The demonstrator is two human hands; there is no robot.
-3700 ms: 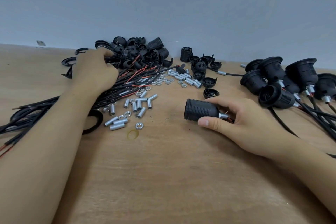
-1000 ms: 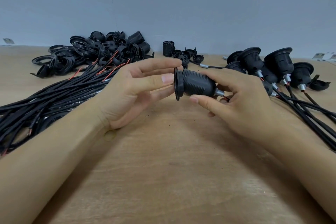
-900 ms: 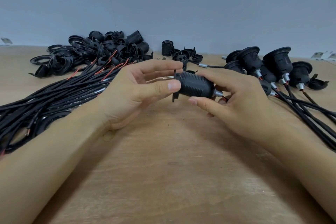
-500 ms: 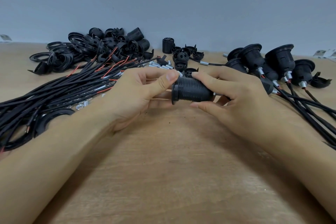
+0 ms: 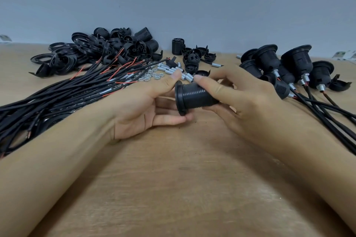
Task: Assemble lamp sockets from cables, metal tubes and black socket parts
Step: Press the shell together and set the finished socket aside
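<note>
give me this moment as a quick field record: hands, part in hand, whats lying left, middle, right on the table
left hand: thumb and fingers pinch the ring at the socket's end
right hand: grips the threaded socket body
left of table: cable bundle, loose black parts
middle: metal tubes, nuts
right: finished sockets with cables
surface: wooden table

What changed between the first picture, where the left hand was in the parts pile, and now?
The left hand left the pile of black parts and came to the threaded socket, which the right hand lifted off the table. A black ring now sits on the socket's open end, pinched by the left fingers. The cable bundle and finished sockets lie as before.
</note>
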